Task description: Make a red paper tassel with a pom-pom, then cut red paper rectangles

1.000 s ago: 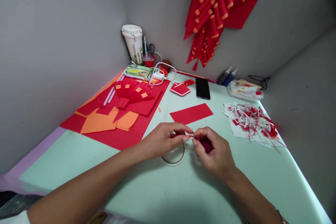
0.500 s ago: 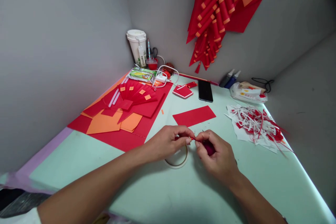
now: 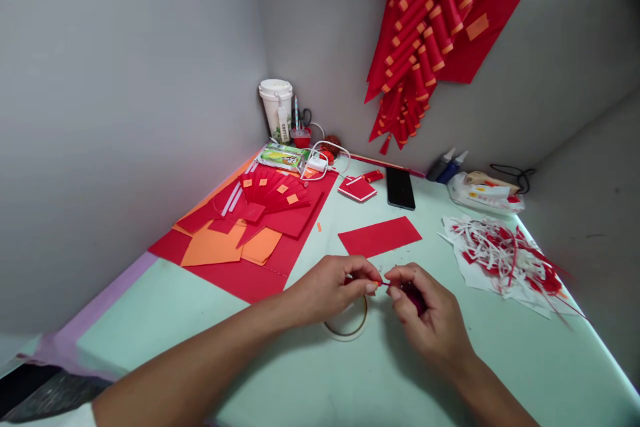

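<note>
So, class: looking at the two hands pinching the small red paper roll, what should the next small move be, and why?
Probably press the tiny orange paper strip flat against the small red paper roll. The left hand and right hand both pinch it at their fingertips, with the strip right between the thumbs.

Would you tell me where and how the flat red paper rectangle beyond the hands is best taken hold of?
Probably pinch the red paper rectangle at its right-hand corner, coming low from beside the right hand. It lies flat on the table, so only an edge lifts, and that corner looks free.
</note>
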`<state>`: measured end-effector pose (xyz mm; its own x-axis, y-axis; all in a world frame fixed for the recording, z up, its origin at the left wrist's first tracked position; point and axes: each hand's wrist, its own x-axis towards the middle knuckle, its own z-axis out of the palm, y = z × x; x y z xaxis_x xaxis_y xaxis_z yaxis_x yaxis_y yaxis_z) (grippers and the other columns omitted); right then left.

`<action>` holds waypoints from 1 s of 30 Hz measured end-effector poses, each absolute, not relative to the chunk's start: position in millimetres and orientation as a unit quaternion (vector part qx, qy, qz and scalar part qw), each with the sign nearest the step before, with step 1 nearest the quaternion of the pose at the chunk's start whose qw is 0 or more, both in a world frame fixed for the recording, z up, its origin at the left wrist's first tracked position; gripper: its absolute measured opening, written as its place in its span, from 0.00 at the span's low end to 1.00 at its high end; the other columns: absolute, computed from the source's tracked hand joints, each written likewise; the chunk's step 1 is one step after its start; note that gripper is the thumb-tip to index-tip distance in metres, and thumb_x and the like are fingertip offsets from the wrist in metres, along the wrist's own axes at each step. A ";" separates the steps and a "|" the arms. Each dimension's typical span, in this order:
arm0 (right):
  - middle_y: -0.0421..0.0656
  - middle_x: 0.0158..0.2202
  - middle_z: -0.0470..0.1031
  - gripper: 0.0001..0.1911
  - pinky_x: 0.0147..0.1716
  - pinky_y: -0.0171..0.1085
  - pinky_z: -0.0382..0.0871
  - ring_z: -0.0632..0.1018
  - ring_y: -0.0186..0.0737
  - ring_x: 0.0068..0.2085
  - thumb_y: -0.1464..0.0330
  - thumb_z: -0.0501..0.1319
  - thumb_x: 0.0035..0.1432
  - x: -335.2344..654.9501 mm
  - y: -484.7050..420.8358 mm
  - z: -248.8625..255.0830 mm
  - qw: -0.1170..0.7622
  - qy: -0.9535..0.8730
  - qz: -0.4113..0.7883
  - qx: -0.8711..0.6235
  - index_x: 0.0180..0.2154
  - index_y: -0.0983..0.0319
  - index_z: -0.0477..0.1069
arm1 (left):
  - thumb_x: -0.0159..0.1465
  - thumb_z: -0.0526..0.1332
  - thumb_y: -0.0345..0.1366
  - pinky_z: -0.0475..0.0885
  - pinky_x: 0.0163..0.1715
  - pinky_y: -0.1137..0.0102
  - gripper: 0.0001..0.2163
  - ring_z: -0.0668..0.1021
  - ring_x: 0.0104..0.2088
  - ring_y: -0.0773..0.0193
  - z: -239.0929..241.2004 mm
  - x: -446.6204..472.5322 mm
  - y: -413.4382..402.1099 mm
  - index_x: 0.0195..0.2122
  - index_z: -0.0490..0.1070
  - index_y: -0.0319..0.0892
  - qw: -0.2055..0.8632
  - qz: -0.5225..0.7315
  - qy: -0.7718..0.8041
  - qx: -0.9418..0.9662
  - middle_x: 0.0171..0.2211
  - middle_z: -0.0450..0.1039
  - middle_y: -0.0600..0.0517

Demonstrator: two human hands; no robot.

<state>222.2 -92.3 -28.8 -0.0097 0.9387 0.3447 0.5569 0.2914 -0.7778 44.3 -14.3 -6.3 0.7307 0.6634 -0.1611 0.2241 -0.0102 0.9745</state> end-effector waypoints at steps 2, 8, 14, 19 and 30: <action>0.38 0.29 0.67 0.07 0.25 0.34 0.65 0.71 0.35 0.26 0.74 0.55 0.59 222.2 -92.5 -29.3 0.435 -0.668 0.216 -0.564 0.39 0.59 0.66 | 0.62 0.59 0.36 0.65 0.32 0.75 0.07 0.70 0.31 0.69 -6.0 44.2 -14.4 0.38 0.73 0.40 0.626 0.174 0.323 0.688 0.31 0.71 0.54; 0.39 0.30 0.67 0.05 0.26 0.35 0.64 0.71 0.36 0.27 0.74 0.56 0.55 222.2 -90.2 -28.7 0.429 -0.672 0.186 -0.575 0.34 0.59 0.64 | 0.62 0.58 0.38 0.66 0.34 0.73 0.09 0.72 0.32 0.67 -6.9 44.3 -13.7 0.39 0.72 0.40 0.619 0.168 0.325 0.695 0.32 0.73 0.53; 0.39 0.29 0.68 0.06 0.28 0.35 0.64 0.70 0.36 0.29 0.76 0.55 0.54 220.2 -88.6 -23.8 0.436 -0.683 0.171 -0.560 0.31 0.59 0.65 | 0.62 0.58 0.39 0.66 0.34 0.73 0.09 0.72 0.32 0.67 -8.2 44.5 -13.8 0.39 0.73 0.40 0.599 0.170 0.327 0.710 0.32 0.73 0.53; 0.39 0.29 0.69 0.07 0.29 0.35 0.64 0.71 0.36 0.30 0.77 0.56 0.54 219.2 -89.3 -23.9 0.446 -0.677 0.174 -0.559 0.32 0.59 0.66 | 0.62 0.58 0.39 0.67 0.36 0.73 0.09 0.73 0.34 0.66 -8.8 44.6 -13.5 0.39 0.73 0.41 0.604 0.175 0.322 0.708 0.33 0.74 0.53; 0.37 0.28 0.69 0.06 0.26 0.34 0.64 0.71 0.34 0.27 0.76 0.57 0.54 219.0 -90.9 -23.8 0.447 -0.656 0.197 -0.575 0.32 0.58 0.66 | 0.62 0.59 0.37 0.68 0.38 0.72 0.08 0.74 0.35 0.65 -5.8 45.3 -13.8 0.40 0.73 0.41 0.605 0.178 0.322 0.706 0.33 0.73 0.52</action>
<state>219.0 -90.9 -23.8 0.0623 0.9306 0.3606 0.5790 0.2606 -0.7725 45.3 -13.8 -5.8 0.7290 0.6705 -0.1376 0.2386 -0.0604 0.9692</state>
